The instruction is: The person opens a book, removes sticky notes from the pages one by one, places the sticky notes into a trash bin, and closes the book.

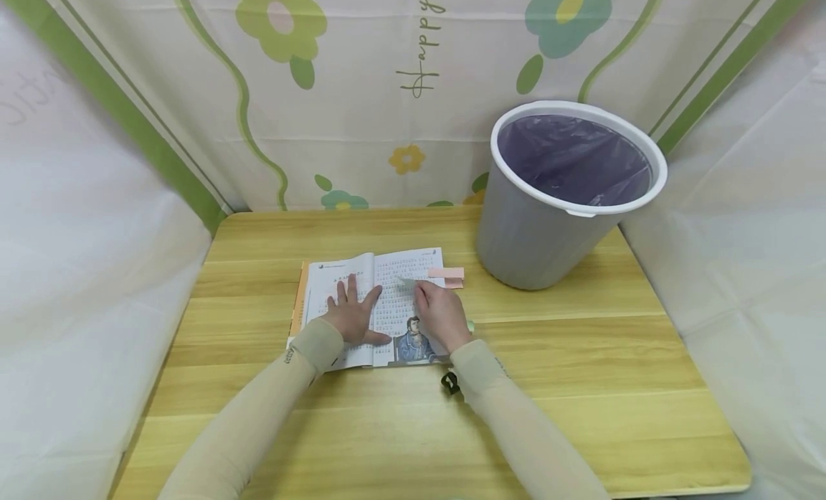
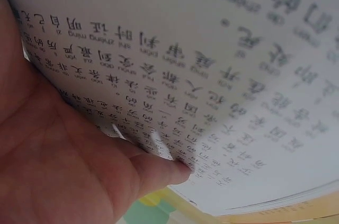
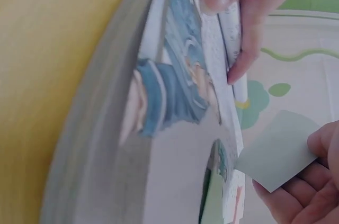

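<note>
An open book (image 1: 390,303) is laid on the worktop (image 1: 568,371), left of and nearer than a grey bin (image 1: 535,231). The left hand (image 1: 351,321) is rested, fingers spread, mainly on its left page. Over the right page, a pale green slip (image 3: 278,150) is pinched by the right hand (image 1: 442,315).

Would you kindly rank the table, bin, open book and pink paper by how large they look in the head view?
1. Table
2. Bin
3. Open book
4. Pink paper
</note>
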A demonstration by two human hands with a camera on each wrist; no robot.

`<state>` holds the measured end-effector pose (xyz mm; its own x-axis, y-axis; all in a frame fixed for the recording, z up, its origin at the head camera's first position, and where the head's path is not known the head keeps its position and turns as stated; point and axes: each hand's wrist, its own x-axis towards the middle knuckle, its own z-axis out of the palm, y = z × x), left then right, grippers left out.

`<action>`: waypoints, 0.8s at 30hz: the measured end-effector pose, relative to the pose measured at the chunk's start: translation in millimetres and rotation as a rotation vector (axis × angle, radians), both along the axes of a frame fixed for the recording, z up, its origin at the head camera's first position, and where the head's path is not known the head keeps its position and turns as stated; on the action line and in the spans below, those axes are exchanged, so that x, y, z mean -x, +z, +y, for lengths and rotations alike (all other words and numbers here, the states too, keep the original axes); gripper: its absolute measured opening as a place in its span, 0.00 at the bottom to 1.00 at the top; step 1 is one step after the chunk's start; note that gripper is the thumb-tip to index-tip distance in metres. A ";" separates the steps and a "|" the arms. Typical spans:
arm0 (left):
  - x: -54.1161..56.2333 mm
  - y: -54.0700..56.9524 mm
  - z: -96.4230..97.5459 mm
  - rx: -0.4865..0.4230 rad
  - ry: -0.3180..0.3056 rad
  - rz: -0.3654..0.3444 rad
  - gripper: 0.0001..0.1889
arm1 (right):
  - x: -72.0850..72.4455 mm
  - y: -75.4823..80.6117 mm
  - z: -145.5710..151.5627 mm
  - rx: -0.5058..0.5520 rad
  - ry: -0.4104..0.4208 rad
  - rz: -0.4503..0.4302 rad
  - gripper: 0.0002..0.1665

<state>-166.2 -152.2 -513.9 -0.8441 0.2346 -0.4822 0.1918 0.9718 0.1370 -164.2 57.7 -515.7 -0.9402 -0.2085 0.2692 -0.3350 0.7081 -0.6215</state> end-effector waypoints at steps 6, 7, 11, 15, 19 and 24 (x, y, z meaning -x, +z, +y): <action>-0.2 1.0 0.5 -0.007 0.015 -0.002 0.63 | 0.4 10.9 5.3 0.074 -0.032 0.019 0.14; -0.2 0.8 0.4 -0.006 0.017 -0.002 0.63 | 0.2 12.8 6.3 0.089 -0.036 0.026 0.14; 0.0 -0.6 0.0 -0.005 0.018 -0.002 0.63 | -1.6 22.7 9.9 0.118 -0.046 0.086 0.14; 0.7 -1.9 -0.2 -0.001 0.016 -0.002 0.63 | -5.8 34.1 13.5 0.140 -0.045 0.104 0.14; 0.5 -1.4 -0.2 -0.006 0.018 0.002 0.63 | -11.0 45.4 17.7 0.152 -0.041 0.099 0.15; -1.4 0.7 0.2 -0.008 0.018 0.007 0.63 | -17.5 56.8 24.5 0.146 -0.027 0.108 0.15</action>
<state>-164.8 -152.0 -513.1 -0.8516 0.2233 -0.4742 0.1757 0.9740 0.1432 -146.7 82.2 -458.9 -0.9090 -0.1349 0.3943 -0.3873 0.6228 -0.6798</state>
